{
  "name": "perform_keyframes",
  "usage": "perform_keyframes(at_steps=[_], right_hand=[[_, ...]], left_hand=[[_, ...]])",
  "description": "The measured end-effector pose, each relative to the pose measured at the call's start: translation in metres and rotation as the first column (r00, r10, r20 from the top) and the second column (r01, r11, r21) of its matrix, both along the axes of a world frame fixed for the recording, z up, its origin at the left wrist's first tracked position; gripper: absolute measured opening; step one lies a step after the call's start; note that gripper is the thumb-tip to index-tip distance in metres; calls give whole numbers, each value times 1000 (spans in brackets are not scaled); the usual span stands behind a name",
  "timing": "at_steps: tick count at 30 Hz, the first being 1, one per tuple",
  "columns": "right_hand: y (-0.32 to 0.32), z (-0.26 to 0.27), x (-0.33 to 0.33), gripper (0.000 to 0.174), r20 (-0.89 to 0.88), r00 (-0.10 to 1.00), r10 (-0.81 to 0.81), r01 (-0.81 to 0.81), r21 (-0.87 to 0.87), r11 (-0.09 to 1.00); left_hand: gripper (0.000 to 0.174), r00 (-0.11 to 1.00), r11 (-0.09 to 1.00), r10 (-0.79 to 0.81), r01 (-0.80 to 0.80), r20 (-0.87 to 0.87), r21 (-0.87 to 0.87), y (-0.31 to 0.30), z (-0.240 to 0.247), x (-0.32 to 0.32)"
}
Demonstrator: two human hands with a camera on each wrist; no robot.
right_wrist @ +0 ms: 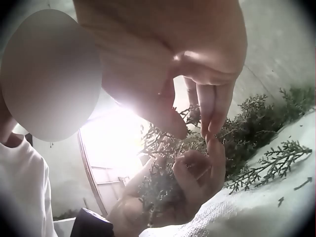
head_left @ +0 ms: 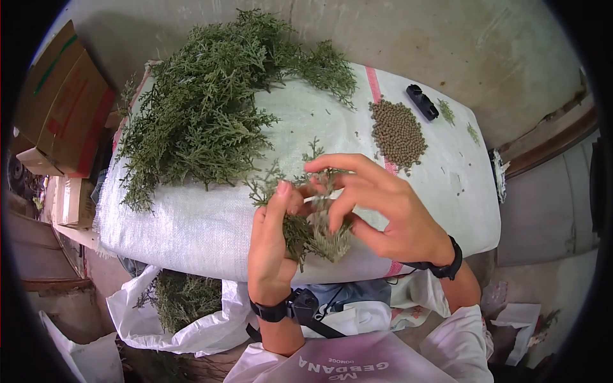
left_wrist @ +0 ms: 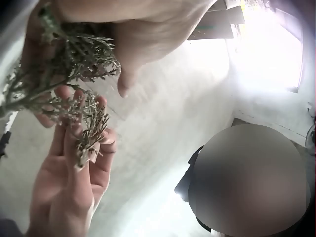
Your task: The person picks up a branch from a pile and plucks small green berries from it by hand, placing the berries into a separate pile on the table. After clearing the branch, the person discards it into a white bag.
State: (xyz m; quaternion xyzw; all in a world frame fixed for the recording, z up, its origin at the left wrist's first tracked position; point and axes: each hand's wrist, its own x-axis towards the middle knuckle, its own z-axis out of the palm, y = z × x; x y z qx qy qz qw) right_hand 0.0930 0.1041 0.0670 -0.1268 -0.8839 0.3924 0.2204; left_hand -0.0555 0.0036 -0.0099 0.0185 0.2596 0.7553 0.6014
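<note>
My left hand (head_left: 271,246) holds green conifer sprigs (head_left: 297,237) in front of my body, above the near part of a white woven sack (head_left: 191,223). From the right, my right hand (head_left: 386,204) reaches across with bent fingers and pinches a blurred, paler sprig (head_left: 331,242). In the left wrist view, the fingertips of the right hand (left_wrist: 69,182) are at the small leafy end of a sprig (left_wrist: 94,128). Seen from the right wrist, the thumb and fingers of both hands meet around the foliage (right_wrist: 163,190). A big heap of conifer branches (head_left: 198,108) lies beyond the left hand.
A pile of small brown pellets (head_left: 399,134) and a black plastic piece (head_left: 422,102) lie at the sack's far right, beside small loose sprigs (head_left: 446,112). Below the near edge stands an open white bag (head_left: 134,319) with more foliage. Cardboard boxes (head_left: 70,115) stand at left.
</note>
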Motion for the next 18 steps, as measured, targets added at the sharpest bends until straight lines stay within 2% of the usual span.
perform_keyframes(at_steps=[1, 4, 6, 8, 11, 12, 13, 14, 15, 16, 17, 18], right_hand=[[-1, 1, -1, 43, 25, 999, 38, -38, 7, 999], [-2, 4, -5, 54, 64, 992, 109, -112, 42, 993], [-1, 6, -8, 62, 95, 980, 173, -182, 93, 979], [0, 6, -12, 62, 59, 983, 176, -181, 98, 978], [4, 6, -13, 63, -10, 986, 169, -167, 99, 981], [12, 9, -13, 61, -7, 1000, 22, -22, -56, 998], [18, 12, -12, 58, 22, 992, -124, 126, -207, 970], [25, 4, -10, 58, 22, 993, -117, 119, -206, 971], [36, -12, -9, 52, 116, 981, -156, 133, 189, 973], [41, -19, -12, 47, 179, 957, -229, 94, 556, 826], [41, -21, -12, 47, 173, 959, -223, 91, 558, 825], [39, -23, -13, 44, 269, 926, -267, 100, 508, 856]], left_hand=[[22, 1000, 1000, -2, 2, -2, 1, -2, -1, 1], [22, 979, 1000, 6, -1, -203, 29, -8, 4, 5], [22, 985, 997, -24, 36, -172, 68, -8, 3, 2], [26, 988, 984, -97, 113, -122, 137, -9, 2, -3], [29, 975, 996, -81, 88, -205, 25, -7, 9, -1], [32, 966, 997, -74, 69, -246, -29, -6, 12, -1], [32, 967, 998, -66, 60, -246, -30, -6, 14, 0], [31, 978, 999, -46, 39, -202, -37, -6, 17, 1], [31, 987, 999, -26, 19, -162, -41, -5, 20, 1], [30, 992, 999, -5, 0, -123, -44, -5, 22, -1], [30, 992, 999, 2, -7, -129, -41, -6, 19, -2], [27, 992, 1000, 22, -22, -121, 5, -9, 9, -3]])
